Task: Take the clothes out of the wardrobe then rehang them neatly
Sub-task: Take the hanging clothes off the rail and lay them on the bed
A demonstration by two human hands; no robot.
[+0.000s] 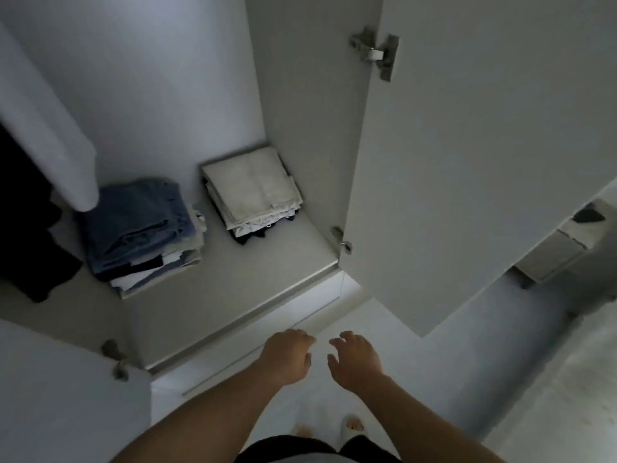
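dark hanging clothes (23, 208) cut off, blurred

No text, label, brand, number or sign can be read anywhere in the view.
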